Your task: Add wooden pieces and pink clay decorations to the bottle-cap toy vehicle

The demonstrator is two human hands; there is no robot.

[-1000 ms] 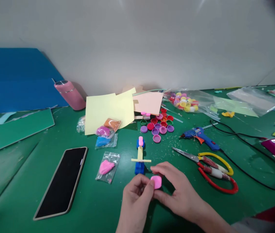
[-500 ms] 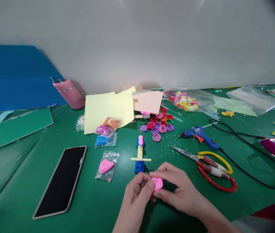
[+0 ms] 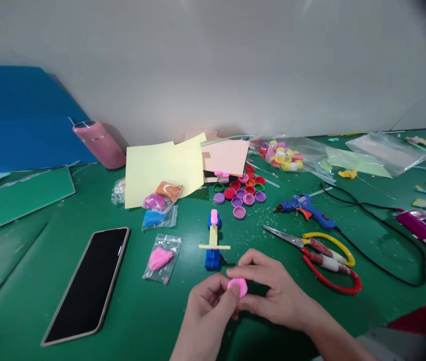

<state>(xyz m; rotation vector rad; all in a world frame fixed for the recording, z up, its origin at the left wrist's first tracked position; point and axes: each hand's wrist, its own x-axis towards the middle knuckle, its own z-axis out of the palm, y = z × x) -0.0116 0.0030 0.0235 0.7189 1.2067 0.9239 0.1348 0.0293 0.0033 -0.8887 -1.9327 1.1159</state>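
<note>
A small lump of pink clay (image 3: pixel 240 286) is between my two hands, low in the middle of the head view. My left hand (image 3: pixel 208 306) pinches it, the thumb lying over its face. From the other side, my right hand (image 3: pixel 269 288) curves round its edge with index finger above and thumb below. Just beyond my hands stands a little model (image 3: pixel 213 238) with blue blocks at both ends, a pale yellow strip, a crossbar and a pink piece on top. To its left lies a clear bag of pink clay (image 3: pixel 161 258).
A black phone (image 3: pixel 88 283) lies at left, scissors (image 3: pixel 325 255) and a blue glue gun (image 3: pixel 306 208) with its cord at right. Colored bottle caps (image 3: pixel 239 212) and clay bags (image 3: pixel 156 219) are farther back. A pink bottle (image 3: pixel 102 145) stands near the wall.
The whole view has shifted slightly, with things on the table appearing a little farther left. The clay has turned a little between my fingers, showing a rounder face.
</note>
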